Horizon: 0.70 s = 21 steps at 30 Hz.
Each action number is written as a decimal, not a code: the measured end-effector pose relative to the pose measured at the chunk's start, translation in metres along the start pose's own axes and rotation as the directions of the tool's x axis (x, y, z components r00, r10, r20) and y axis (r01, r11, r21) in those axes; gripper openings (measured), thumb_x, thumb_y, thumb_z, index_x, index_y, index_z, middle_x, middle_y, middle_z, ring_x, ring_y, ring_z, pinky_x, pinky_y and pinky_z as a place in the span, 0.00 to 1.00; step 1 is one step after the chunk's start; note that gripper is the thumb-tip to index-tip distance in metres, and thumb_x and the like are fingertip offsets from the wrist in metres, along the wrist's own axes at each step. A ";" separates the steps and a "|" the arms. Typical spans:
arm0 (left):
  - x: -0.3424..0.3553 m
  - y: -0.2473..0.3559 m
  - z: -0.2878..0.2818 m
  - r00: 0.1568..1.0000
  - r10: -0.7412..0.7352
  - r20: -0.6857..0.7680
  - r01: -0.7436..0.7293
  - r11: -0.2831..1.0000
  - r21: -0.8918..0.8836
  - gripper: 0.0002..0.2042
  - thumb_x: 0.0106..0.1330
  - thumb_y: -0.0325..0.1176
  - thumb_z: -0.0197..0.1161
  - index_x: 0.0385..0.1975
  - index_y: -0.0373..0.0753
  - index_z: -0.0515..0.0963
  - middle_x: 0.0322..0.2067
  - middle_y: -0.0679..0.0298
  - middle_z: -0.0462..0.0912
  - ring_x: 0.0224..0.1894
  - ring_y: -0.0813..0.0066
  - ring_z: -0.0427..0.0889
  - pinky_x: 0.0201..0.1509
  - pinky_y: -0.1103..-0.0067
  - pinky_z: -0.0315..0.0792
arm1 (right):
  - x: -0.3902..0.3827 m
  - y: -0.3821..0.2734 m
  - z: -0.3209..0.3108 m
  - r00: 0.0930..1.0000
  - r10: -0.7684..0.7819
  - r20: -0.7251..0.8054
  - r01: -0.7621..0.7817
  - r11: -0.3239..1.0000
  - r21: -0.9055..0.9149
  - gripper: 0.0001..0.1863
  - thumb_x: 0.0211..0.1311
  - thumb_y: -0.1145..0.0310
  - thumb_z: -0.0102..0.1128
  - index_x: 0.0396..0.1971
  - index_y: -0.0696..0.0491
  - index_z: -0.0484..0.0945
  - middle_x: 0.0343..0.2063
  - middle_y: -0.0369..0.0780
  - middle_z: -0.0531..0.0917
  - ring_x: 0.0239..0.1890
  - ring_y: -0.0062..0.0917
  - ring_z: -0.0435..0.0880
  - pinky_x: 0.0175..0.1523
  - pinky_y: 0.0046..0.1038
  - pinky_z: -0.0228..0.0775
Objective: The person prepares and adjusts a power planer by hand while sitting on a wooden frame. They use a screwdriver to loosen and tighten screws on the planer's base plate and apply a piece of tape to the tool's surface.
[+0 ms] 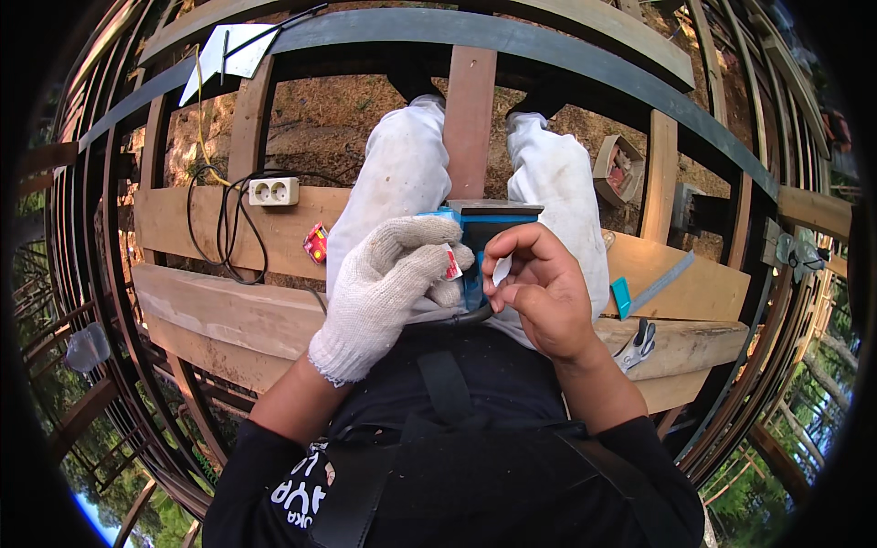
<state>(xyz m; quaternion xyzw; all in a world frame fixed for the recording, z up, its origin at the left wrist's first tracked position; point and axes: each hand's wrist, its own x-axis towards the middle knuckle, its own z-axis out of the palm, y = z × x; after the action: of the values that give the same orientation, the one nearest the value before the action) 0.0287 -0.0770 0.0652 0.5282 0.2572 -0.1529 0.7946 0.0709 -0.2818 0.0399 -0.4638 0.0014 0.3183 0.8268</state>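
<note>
My left hand (384, 288) wears a white knit glove and is closed, pinching a small red-and-white piece (453, 263) that looks like a scrap of wrapper. Close beside it my bare right hand (546, 294) is closed with fingers curled, holding a small white piece (501, 268), perhaps paper; its exact kind does not show. A blue power tool (501, 216) with a flat dark base, which looks like an electric planer, rests on my lap between my thighs. Both hands are above it and partly hide it. Its black cord runs out near my waist.
Planks (233, 306) form my seat. A white double socket (273, 191) with black cable and a red packet (316, 243) are left. On the right are a teal-handled try square (621, 297), a grey-white glove-like item (637, 347) and a cardboard box (603, 173). A dark beam (548, 46) crosses ahead.
</note>
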 end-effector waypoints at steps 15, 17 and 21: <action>0.000 -0.009 -0.019 0.980 0.000 0.200 0.058 0.957 -0.283 0.16 0.76 0.32 0.61 0.57 0.30 0.81 0.46 0.56 0.86 0.43 0.70 0.86 0.49 0.75 0.82 | 0.016 -0.015 0.013 0.948 -0.223 0.228 0.318 0.597 -0.736 0.05 0.64 0.76 0.66 0.38 0.60 0.85 0.28 0.42 0.83 0.29 0.30 0.82 0.36 0.30 0.73; 0.002 -0.009 -0.021 0.972 -0.022 0.235 0.092 0.952 -0.291 0.17 0.75 0.33 0.60 0.56 0.28 0.81 0.50 0.53 0.85 0.45 0.67 0.86 0.50 0.72 0.82 | 0.016 -0.013 0.015 0.936 -0.266 0.232 0.345 0.558 -0.754 0.04 0.62 0.77 0.67 0.36 0.59 0.84 0.28 0.43 0.82 0.28 0.32 0.81 0.35 0.31 0.73; 0.005 -0.005 -0.009 0.980 0.011 0.199 0.054 0.947 -0.318 0.21 0.75 0.33 0.61 0.63 0.29 0.75 0.50 0.55 0.85 0.45 0.70 0.86 0.52 0.74 0.82 | 0.017 -0.001 0.020 0.856 -0.468 0.220 0.407 0.346 -0.845 0.04 0.55 0.77 0.69 0.30 0.58 0.82 0.25 0.42 0.80 0.23 0.36 0.80 0.29 0.33 0.72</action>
<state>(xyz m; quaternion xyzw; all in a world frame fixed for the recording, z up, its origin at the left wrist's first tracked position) 0.0280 -0.0703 0.0555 0.3708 0.2041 -0.1695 0.8900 0.0788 -0.2576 0.0468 -0.8084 -0.2584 0.0270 0.5282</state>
